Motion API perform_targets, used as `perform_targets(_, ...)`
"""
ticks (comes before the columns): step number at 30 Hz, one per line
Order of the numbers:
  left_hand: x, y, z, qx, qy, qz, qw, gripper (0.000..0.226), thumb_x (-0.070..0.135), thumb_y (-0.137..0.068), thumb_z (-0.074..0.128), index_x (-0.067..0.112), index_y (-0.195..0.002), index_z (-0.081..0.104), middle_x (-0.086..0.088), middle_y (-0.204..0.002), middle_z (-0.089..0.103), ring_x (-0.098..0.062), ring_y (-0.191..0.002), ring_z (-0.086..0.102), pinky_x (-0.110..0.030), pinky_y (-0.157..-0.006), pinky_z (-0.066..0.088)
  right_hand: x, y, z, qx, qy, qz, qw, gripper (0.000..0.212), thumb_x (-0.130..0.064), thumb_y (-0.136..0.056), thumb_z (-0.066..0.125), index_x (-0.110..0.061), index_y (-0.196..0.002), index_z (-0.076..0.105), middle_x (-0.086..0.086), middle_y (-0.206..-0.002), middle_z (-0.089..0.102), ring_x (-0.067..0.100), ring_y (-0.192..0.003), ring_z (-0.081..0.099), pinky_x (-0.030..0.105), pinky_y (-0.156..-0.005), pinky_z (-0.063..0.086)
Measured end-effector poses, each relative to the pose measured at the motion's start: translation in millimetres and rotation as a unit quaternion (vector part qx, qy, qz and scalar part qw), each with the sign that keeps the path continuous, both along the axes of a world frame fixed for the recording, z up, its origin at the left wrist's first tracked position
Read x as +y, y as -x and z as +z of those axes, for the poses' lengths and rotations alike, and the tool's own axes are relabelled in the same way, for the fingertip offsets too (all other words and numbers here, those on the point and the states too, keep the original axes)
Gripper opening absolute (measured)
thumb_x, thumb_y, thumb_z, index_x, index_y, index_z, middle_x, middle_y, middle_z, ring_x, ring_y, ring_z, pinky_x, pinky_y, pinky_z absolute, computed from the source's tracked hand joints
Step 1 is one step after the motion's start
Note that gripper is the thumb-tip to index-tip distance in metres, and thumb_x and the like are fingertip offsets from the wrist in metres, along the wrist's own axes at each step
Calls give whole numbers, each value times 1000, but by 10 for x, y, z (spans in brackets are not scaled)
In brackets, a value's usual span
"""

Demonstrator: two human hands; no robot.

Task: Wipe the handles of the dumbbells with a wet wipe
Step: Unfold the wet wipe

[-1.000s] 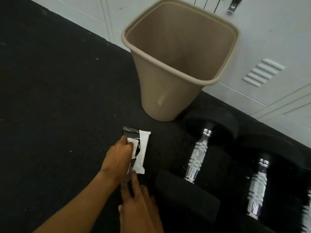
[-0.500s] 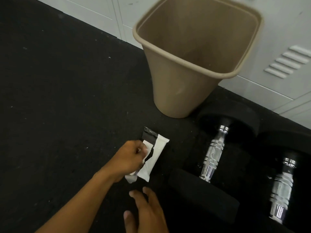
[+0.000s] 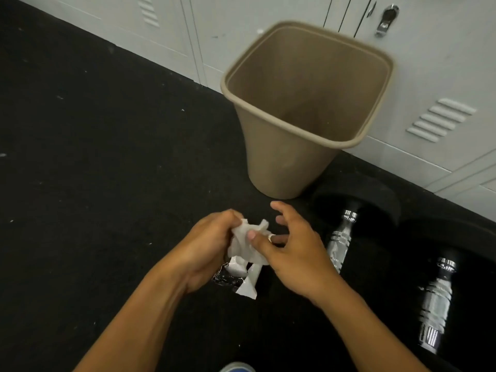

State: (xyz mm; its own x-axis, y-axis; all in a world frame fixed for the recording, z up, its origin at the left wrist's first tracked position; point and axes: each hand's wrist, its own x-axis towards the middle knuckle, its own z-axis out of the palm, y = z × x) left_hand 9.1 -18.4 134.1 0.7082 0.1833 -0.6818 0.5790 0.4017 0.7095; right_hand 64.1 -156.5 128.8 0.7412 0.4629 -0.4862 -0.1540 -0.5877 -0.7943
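Note:
A crumpled white wet wipe [image 3: 248, 238] is held up between both hands above the floor. My left hand [image 3: 206, 245] grips its left side, and my right hand [image 3: 292, 251] pinches its right edge with the thumb while the other fingers spread. Beneath the hands lies the wipe packet [image 3: 241, 280], white and black, partly hidden. Two black dumbbells lie to the right on the dark floor: the nearer one shows its chrome handle [image 3: 341, 240], the other shows its chrome handle [image 3: 436, 304] further right.
A tan plastic waste bin [image 3: 284, 162] stands open just beyond the hands, against pale grey lockers [image 3: 440, 76]. Black rubber flooring [image 3: 94, 157] stretches to the left. A blue shoe tip [image 3: 237, 367] shows at the bottom edge.
The wipe has come out of the packet and is lifted up. My right hand has risen from the floor and taken hold of the wipe. The view has shifted left and back.

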Motion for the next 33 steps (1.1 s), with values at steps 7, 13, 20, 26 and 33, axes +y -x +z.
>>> perform_targets(7, -181, -110, 767, -133, -50, 15, 990, 13, 16, -93, 54, 18, -80, 57, -3, -72, 61, -12, -66, 57, -36, -69, 46, -261, -154, 825, -152, -102, -47, 982, 7, -29, -85, 66, -29, -87, 73, -6, -78, 71, 11, -77, 67, 35, -71, 57)
perform_targets(13, -560, -172, 1763, -249, -120, -89, 957, 30, 15, -72, 73, 1, -98, 68, -21, -88, 71, -21, -76, 68, -25, -70, 57, -681, -45, 1829, -81, -180, -176, 965, 7, -21, -88, 64, -18, -87, 70, 2, -79, 74, 12, -71, 69, 19, -57, 52)
perform_targets(20, -1024, 55, 2715, -283, -78, -100, 951, 29, 14, -75, 67, -6, -97, 68, -31, -99, 67, -33, -82, 60, -44, -79, 46, -1202, 353, 2781, -41, -278, -311, 908, 6, -12, -88, 62, -14, -87, 67, 8, -80, 73, 20, -73, 69, 36, -68, 59)
perform_targets(26, -1591, 105, 3211, -300, 53, -97, 948, 28, 7, -70, 63, -6, -95, 65, -18, -83, 67, -19, -62, 55, -20, -47, 51, -1754, 547, 3179, 31, -402, -399, 824, 6, -10, -86, 63, -15, -89, 64, 14, -91, 71, 24, -77, 63, 37, -72, 55)
perform_targets(33, -2231, -38, 3214, -289, 145, -55, 945, 24, 15, -77, 58, -1, -96, 61, -13, -74, 63, -12, -51, 48, -16, -39, 43, -2183, 563, 3116, 93, -473, -307, 821, 58, -28, -73, 72, -7, -124, 52, 19, -115, 66, 29, -102, 66, 46, -92, 52)
